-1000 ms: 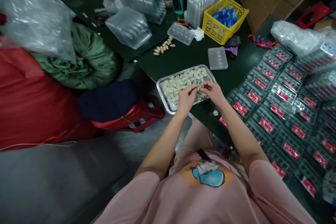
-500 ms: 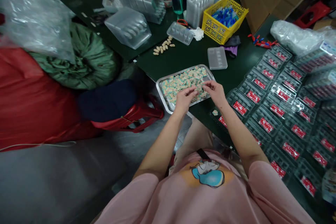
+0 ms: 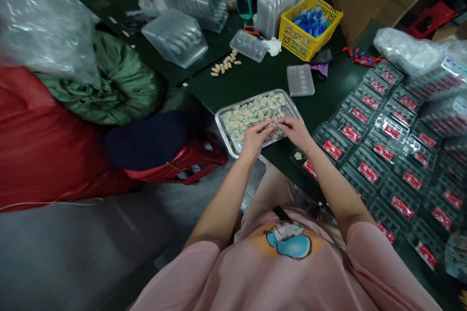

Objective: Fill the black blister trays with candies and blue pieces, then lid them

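"Both hands have drawn closer since half a second ago, haven't they?"

"Yes, in the head view the right hand [image 3: 294,132] has come left and slightly nearer, so its fingertips now almost meet those of the left hand [image 3: 255,138]. They were a little apart."

"How are the fingers?"

"On the left, thumb and fingers are together, clamped on a small piece [image 3: 272,126]. The right thumb and forefinger are close together just beside it; whether they grip it too, I can't tell."

"Where is that piece?"

"Just above the near right part of the metal tray [image 3: 223,132], which is spread with pale, teal-edged pieces [image 3: 242,119]. The tray lies at the near edge of the dark table [image 3: 255,77]."

"And around it?"

"One loose piece [image 3: 298,156] lies to the right, beside the rows of clear packs [image 3: 369,171] with red cards. A clear case [image 3: 300,80] lies just beyond the tray's far right corner."

"Farther off?"

"Peanuts [image 3: 226,64] lie beyond the tray, to the left. A yellow basket [image 3: 296,39] of blue parts [image 3: 312,22] stands at the far right, with a stack of clear shells [image 3: 275,12] to its left. Near left is a red stool [image 3: 189,165] with a navy cushion [image 3: 146,138] on it."
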{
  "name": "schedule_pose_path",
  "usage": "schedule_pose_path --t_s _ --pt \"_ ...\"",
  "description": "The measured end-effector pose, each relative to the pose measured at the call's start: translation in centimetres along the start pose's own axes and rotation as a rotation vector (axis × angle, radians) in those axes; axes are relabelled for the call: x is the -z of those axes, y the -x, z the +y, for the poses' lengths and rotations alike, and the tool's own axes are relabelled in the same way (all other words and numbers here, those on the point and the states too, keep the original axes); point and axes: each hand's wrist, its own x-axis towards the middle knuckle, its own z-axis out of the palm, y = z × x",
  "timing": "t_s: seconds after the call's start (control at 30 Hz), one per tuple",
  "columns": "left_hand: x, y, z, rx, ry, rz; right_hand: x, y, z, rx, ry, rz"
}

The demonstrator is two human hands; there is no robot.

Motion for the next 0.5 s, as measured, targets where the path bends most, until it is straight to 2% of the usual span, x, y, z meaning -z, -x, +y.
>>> schedule_pose_path --t_s 0.1,0.2,0.27,0.37,0.5 --pt "0.3 0.0 -0.1 0.000 -0.048 -0.005 1.6 -0.3 0.2 -0.013 0.098 -0.029" --pt "0.9 -0.1 -0.1 -0.013 -0.070 0.023 3.4 -0.9 1.3 -0.074 0.387 0.019" --pt "1.3 -0.2 -0.1 -0.009 -0.052 0.040 3.9 -1.3 2.2 -0.140 0.600 -0.009" --pt "1.7 -0.2 -0.2 0.038 0.011 0.013 3.5 -1.7 3.2 -0.220 0.797 -0.082" --pt "2.2 0.0 -0.3 0.152 0.166 -0.034 2.1 -2.1 3.7 -0.263 0.865 -0.124"
